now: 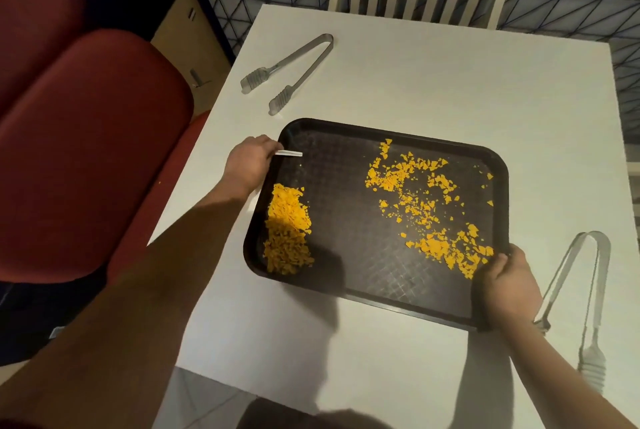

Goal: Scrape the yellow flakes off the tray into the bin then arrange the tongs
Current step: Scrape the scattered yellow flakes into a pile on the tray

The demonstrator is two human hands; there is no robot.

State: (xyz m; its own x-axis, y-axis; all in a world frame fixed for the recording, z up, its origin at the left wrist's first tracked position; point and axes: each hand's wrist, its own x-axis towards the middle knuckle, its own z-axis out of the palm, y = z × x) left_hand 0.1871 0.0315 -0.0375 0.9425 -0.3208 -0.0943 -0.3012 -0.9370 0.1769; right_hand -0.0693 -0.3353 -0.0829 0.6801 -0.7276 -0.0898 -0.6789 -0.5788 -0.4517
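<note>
Tongs [289, 70] [585, 304] — two pairs; tray [349, 221] — one, flakes [287, 231] in two patches.

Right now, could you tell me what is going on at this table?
A person is clearing yellow flakes off a dark tray. The left hand holds a thin white scraper at the tray's far left corner; the right hand grips the near right corner. One pile is gathered along the left edge, while scattered flakes remain on the right. Two tongs lie untouched on the table.
</note>
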